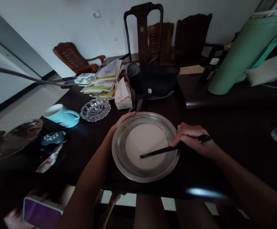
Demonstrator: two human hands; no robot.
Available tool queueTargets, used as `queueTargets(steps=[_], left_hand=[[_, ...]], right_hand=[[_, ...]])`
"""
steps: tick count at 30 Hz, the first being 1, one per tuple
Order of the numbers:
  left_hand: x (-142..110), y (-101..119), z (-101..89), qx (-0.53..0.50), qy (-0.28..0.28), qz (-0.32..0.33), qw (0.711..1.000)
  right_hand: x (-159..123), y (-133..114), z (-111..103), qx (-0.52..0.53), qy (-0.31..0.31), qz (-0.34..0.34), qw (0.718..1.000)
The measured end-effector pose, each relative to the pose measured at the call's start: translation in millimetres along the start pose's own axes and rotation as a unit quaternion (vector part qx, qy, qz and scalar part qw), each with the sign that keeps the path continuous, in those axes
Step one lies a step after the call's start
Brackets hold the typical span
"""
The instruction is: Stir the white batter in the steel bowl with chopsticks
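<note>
A wide metal bowl [119, 156] stands on the dark table in front of me, with a whitish, batter-like liquid [145, 140] inside. My left hand [125, 118] curls round the bowl's far left side; its fingers are partly hidden behind the rim. Closed round dark chopsticks [159, 151], my right hand [190, 137] is over the bowl's right rim. The chopsticks slant down to the left, their tips in the liquid. Whether they are one or two pressed together is hard to tell.
Left of the bowl are a glass dish [95, 109], a light-blue mug [62, 116], a dark game controller [53, 138] and another metal bowl [21, 136]. Books [107, 73], a tissue pack [123, 97] and a black bag [155, 81] lie behind. Another person's hand holds a phone [41, 211] at lower left.
</note>
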State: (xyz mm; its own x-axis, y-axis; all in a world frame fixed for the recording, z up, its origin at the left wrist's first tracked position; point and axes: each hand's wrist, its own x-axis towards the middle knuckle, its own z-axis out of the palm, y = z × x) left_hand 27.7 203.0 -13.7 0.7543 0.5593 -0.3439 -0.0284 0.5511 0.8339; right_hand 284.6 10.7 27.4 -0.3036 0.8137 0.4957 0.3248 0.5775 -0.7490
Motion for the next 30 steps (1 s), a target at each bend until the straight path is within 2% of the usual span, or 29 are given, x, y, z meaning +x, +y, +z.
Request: queueTargets(steps=[3,6,10,14,18,22,25,28,30], left_hand=[[-0.3,-0.1,0.3,0.002,-0.005,0.007,1.0],[-1.4,0.2,1.6,0.005,-0.005,0.007,1.0],[0.3,-0.3,0.5,0.002,-0.015,0.008,1.0],[1.9,0.2,-0.3,0.0,-0.025,0.001,1.0],[-1.5,1.9,3.9,-0.001,-0.026,0.002,1.0],[-3.9,2.5,7.2,0.003,-0.023,0.01,1.0],[-3.6,2.5,7.1,0.011,-0.016,0.011,1.0],[-3.1,2.7,6.5,0.009,-0.016,0.005,1.0],[-3.0,2.9,6.6,0.005,-0.016,0.006,1.0]], right_hand=[[1.8,2.2,7.6,-0.047,-0.025,-0.034,0.998],[2.7,4.3,7.0,-0.085,-0.018,-0.052,0.995],[1.1,4.7,-6.2,-0.11,0.048,-0.022,0.993],[-3.3,1.0,-19.0,-0.039,0.111,0.006,0.993],[-3.2,-2.0,-14.9,0.008,0.073,0.009,0.997],[1.1,0.7,2.8,-0.016,0.001,0.0,1.0],[3.2,4.8,11.5,-0.037,-0.03,-0.027,0.998],[3.0,6.7,6.9,-0.075,-0.016,-0.023,0.997],[1.8,6.6,-3.0,-0.09,0.023,0.009,0.996]])
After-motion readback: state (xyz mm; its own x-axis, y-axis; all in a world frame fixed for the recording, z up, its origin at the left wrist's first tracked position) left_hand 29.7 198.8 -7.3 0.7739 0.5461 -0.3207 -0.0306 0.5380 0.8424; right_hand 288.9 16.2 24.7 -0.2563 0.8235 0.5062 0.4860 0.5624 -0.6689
